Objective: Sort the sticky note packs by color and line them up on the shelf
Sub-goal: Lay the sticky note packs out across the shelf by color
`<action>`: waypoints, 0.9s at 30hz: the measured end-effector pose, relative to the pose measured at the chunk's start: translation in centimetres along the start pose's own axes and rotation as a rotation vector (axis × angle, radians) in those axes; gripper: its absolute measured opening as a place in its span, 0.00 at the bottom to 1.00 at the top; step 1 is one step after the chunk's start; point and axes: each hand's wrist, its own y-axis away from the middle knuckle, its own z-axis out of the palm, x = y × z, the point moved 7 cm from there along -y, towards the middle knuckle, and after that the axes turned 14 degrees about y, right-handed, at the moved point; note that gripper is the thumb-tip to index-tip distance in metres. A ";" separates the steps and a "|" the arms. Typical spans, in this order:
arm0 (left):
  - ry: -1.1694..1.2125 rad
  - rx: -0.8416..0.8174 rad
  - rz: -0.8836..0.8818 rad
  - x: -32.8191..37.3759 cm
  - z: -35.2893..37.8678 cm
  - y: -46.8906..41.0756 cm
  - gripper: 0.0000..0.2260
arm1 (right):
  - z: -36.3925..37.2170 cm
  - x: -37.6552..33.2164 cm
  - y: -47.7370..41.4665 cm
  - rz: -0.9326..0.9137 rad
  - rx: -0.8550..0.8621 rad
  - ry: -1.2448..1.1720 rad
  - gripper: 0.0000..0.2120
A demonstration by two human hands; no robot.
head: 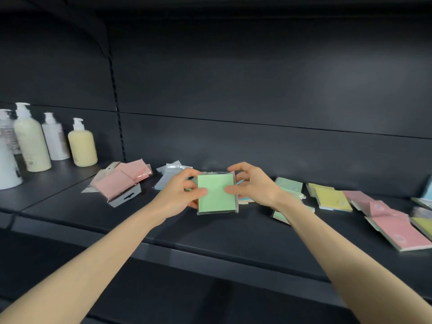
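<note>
Both hands are on one green pack (216, 192), held just over the dark shelf (210, 235). The left hand (181, 195) pinches its left edge with the thumb on the face, and the right hand (252, 185) pinches the right edge the same way. The pack sits in a clear wrapper, face up toward the camera, with its long axis running away from the person.

To the left, two pink packs (126, 181) overlap beside a blue-grey pile (168, 176). To the right are more green packs (288, 184), two yellow packs (332, 197) and a pink cluster (385, 220). At least four pump bottles (81, 143) stand at far left, their labels too blurred to read.
</note>
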 end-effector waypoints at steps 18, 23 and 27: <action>-0.613 -0.116 -0.157 -5.0 -5.2 -8.3 0.17 | 4.6 2.9 -9.8 0.076 -0.033 0.326 0.22; -0.758 -0.214 -0.090 -5.1 -5.3 -8.8 0.16 | 4.6 2.7 -9.6 0.102 -0.016 0.471 0.21; -0.753 -0.272 0.036 -3.7 -5.2 -9.2 0.15 | 3.4 2.2 -8.4 0.151 0.051 0.547 0.19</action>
